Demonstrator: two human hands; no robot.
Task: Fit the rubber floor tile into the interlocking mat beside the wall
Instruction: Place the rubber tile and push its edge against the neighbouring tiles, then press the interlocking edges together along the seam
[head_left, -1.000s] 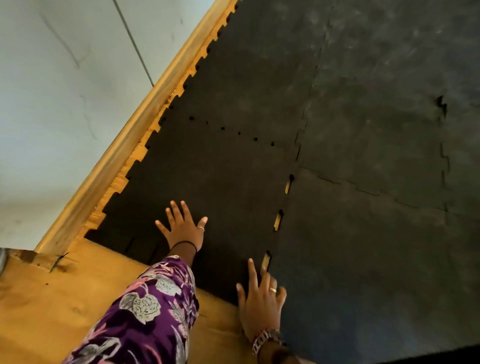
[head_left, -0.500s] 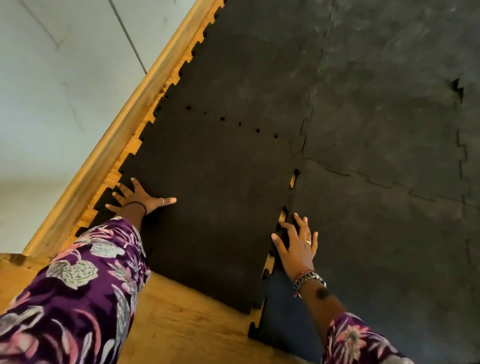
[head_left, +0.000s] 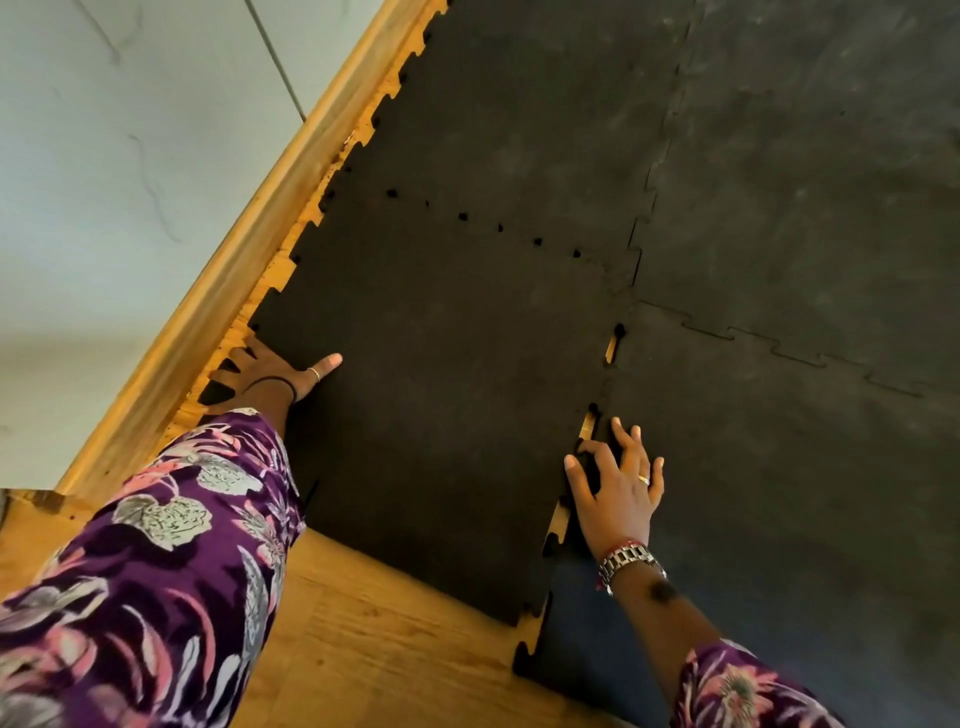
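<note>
A dark rubber floor tile (head_left: 447, 374) lies flat next to the wooden skirting board, its toothed edges meeting the grey interlocking mat (head_left: 779, 260). Gaps of bare wood show along the seam on its right side. My left hand (head_left: 270, 371) presses flat on the tile's left edge by the skirting, fingers spread over the teeth. My right hand (head_left: 618, 483) rests on the right seam, fingertips curled at the tabs where the tile meets the neighbouring mat piece. Neither hand holds anything.
A pale wall (head_left: 130, 156) with a wooden skirting board (head_left: 260, 234) runs along the left. Bare wooden floor (head_left: 374, 639) shows below the tile's near edge. Purple floral sleeves cover both arms; a metal watch sits on my right wrist.
My left hand slid from the tile's near middle to its left edge by the skirting. My right hand moved up along the right seam. The seam gaps look narrower.
</note>
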